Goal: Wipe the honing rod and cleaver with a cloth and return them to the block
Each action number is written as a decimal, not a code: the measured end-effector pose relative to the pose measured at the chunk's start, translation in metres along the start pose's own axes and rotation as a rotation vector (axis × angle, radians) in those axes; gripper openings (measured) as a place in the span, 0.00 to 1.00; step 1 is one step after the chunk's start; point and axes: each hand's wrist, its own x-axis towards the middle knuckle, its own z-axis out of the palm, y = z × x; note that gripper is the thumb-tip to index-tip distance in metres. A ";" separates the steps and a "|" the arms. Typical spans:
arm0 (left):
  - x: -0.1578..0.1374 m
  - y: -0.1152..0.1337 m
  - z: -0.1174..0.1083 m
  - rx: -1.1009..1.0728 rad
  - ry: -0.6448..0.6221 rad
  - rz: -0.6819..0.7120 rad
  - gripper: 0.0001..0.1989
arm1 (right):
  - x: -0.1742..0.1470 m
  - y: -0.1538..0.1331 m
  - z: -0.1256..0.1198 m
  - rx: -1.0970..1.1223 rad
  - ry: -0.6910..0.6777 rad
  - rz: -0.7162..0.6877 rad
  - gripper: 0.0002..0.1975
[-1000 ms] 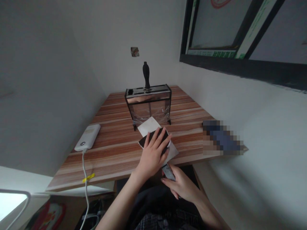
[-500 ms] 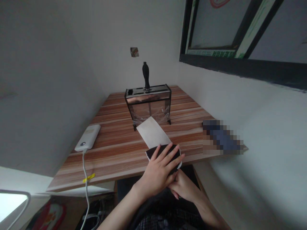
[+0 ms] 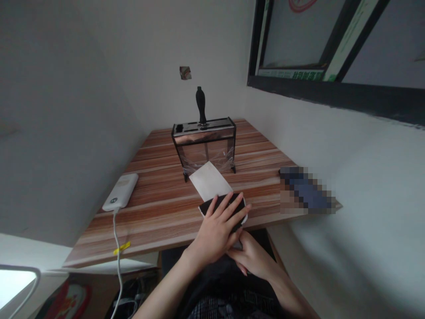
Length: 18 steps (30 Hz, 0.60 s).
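My left hand (image 3: 217, 228) lies flat with its fingers spread over a black piece with white edges (image 3: 203, 207) at the table's front edge. A white sheet (image 3: 211, 180) extends from beneath the black piece toward a metal-framed box (image 3: 206, 150) with a black upright handle (image 3: 200, 105). Just below the left palm, my right hand (image 3: 250, 254) is closed at the table's edge. A small pale grey bit shows by its thumb; the rest of what it grips is hidden.
A white power bank (image 3: 121, 191) with a white cable (image 3: 116, 235) lies at the left of the wood-grain table (image 3: 159, 221). Yellow tape (image 3: 121, 247) crosses the cable near the edge. A blurred dark blue item (image 3: 307, 190) lies at the right by the wall.
My left hand and the black piece have slid slightly forward and left, covering a little more of the white sheet. A pale grey bit now shows between the hands.
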 end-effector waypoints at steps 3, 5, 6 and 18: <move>0.003 -0.008 -0.001 0.002 0.046 -0.046 0.30 | 0.000 0.001 0.000 0.010 -0.006 -0.003 0.09; 0.005 -0.015 -0.004 0.004 0.072 -0.077 0.29 | -0.001 -0.002 0.000 0.015 -0.015 -0.007 0.09; 0.006 -0.018 -0.006 0.006 0.083 -0.092 0.29 | -0.001 -0.003 0.001 0.016 -0.020 -0.004 0.09; 0.018 -0.069 -0.018 0.053 0.169 -0.280 0.26 | -0.003 -0.005 0.005 0.022 -0.075 0.025 0.06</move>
